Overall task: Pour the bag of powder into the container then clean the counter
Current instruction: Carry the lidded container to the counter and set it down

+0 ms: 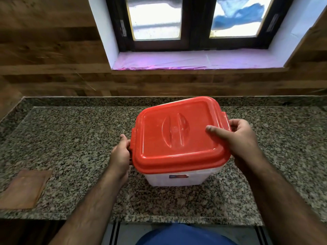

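A white plastic container [177,179] with a red lid [177,135] stands in the middle of the granite counter [70,138]. The lid covers the whole top and sits slightly askew. My left hand [120,154] grips the lid's left tab, fingers curled round its edge. My right hand [237,138] holds the lid's right side, thumb lying on top and fingers wrapped under the right tab. No bag of powder is in view.
A flat brown folded cloth [24,188] lies at the counter's front left. A wood-panelled wall rises behind the counter, with a window [191,23] and a pink-lined sill [194,61] above it. The counter's front edge runs just before my body.
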